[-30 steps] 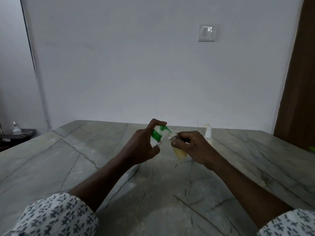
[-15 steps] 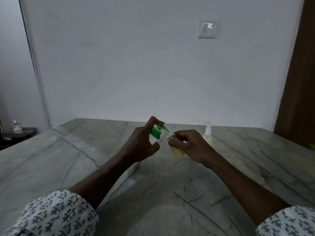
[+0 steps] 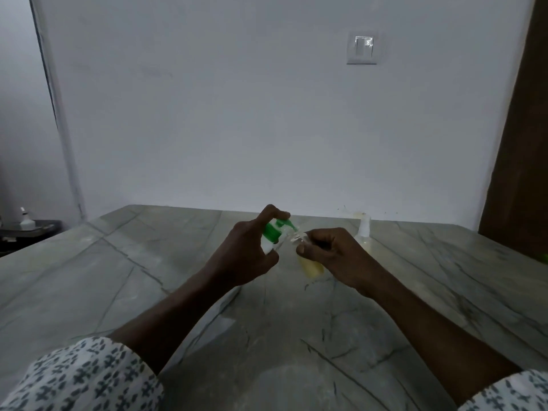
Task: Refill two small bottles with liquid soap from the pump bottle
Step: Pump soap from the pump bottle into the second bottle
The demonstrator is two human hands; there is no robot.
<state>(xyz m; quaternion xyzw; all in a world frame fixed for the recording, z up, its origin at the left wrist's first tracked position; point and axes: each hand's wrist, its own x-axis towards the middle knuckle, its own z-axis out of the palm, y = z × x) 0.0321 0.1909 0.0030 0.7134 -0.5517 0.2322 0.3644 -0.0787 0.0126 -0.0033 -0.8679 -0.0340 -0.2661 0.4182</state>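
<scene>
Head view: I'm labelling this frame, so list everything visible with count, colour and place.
pump bottle: one, green pump, pale body, in left hand
held small bottle: one, yellowish liquid, in right hand
standing small bottle: one, yellowish, white top, on table behind right hand
table: one, grey veined stone, foreground
wall switch: one, white, upper right
white bottle: one, on dark shelf, far left
brown panel: one, right edge
left hand: one, grips pump bottle
right hand: one, holds small bottle
sleeves: two, white patterned, bottom corners
</scene>
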